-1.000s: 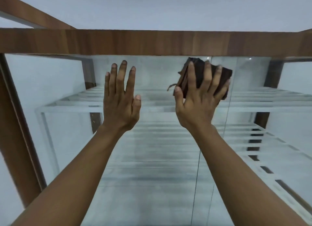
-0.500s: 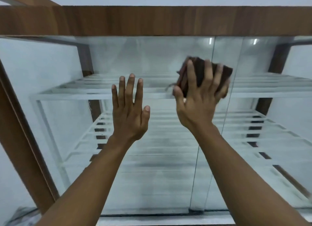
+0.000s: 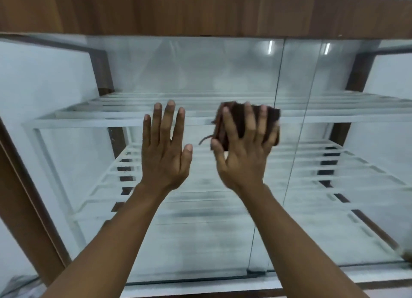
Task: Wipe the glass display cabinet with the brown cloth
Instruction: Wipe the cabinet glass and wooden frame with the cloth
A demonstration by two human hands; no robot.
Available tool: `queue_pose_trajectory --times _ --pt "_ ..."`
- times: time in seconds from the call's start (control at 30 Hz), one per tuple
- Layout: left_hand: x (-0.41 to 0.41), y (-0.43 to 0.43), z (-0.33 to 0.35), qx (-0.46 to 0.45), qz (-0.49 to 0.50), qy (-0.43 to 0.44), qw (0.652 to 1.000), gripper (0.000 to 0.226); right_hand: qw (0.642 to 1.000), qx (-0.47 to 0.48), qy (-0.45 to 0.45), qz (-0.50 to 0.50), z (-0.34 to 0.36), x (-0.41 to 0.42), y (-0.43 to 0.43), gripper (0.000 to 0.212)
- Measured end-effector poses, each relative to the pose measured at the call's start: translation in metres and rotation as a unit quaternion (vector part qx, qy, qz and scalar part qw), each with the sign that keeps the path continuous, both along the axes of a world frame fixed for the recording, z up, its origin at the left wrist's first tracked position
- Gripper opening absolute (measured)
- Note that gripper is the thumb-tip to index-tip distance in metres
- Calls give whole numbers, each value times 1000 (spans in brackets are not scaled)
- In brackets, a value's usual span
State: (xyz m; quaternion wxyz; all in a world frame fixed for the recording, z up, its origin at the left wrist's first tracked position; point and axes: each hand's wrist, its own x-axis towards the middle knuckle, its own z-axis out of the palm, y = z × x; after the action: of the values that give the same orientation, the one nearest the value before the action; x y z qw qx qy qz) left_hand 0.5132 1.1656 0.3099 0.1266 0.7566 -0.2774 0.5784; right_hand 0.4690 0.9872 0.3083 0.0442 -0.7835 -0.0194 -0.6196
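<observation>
Right hand [image 3: 243, 161] presses the cloth [image 3: 239, 124] to the cabinet [image 3: 200, 75] glass, fingers spread over it; left hand [image 3: 163, 157] flat, fingers open, empty.

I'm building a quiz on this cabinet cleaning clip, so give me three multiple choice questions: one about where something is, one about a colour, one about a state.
1. Where is the brown cloth?
A. under the right hand, against the glass
B. lying on a shelf
C. in the left hand

2. What colour is the cabinet's top band?
A. white
B. wood brown
C. black

3. How is the left hand?
A. clenched in a fist
B. gripping a bottle
C. open, fingers spread, holding nothing

Answers: 1 A, the right hand has its fingers spread over the cloth. 2 B, wood grain shows along it. 3 C, the left hand's palm faces the glass, bare.
</observation>
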Motion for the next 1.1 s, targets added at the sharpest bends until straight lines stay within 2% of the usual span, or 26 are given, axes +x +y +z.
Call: queue_pose_trajectory --times 0.07,0.13,0.2,0.27,0.3,0.4,0.47,0.53,0.6,0.7,0.73,0.8,0.87,0.93,1.0,1.1 --pt "-1 11 -22 22 15 -2 1000 65 995 -86 32 44 -40 -2 13 62" --pt "0 16 -41 36 22 1 999 66 991 -105 73 37 -91 -15 -4 63" --pt "3 17 -48 38 28 -6 999 69 996 -41 74 -5 -105 -22 -33 60" --pt "4 14 -47 23 32 -17 999 70 998 40 49 -30 -75 -18 -50 59" --pt "4 12 -46 15 29 -20 999 69 998 49 28 -31 -54 -13 -49 60" --pt "6 10 -47 -2 25 -39 999 66 999 -34 -3 9 -31 4 1 58" --pt "7 12 -51 -6 19 -49 999 65 994 -96 22 48 -71 5 32 58" --pt "7 12 -66 0 7 -53 999 64 992 -111 41 45 -121 -2 22 62" --pt "4 12 -94 4 7 -46 999 66 996 -85 38 14 -139 -10 -15 63" --pt "0 5 -130 4 24 -50 998 67 999 28 -1 -20 -89 -9 -45 65" --pt "1 3 -134 2 28 -54 998 67 999 33 -8 -20 -67 -5 -39 66" --pt "2 1 -134 -12 26 -64 998 66 999 -42 -12 -15 -47 1 -14 66" --pt "2 0 -136 -29 22 -76 996 66 991 -133 -7 9 -78 2 -1 65" --pt "1 -3 -153 -40 22 -75 996 68 986 -165 15 13 -148 -4 -13 63" --pt "-1 -9 -185 -33 26 -70 997 69 988 -153 24 -11 -209 -14 -46 62" --pt "-2 -16 -232 -23 31 -79 996 67 999 -34 -4 -36 -211 -14 -81 63"
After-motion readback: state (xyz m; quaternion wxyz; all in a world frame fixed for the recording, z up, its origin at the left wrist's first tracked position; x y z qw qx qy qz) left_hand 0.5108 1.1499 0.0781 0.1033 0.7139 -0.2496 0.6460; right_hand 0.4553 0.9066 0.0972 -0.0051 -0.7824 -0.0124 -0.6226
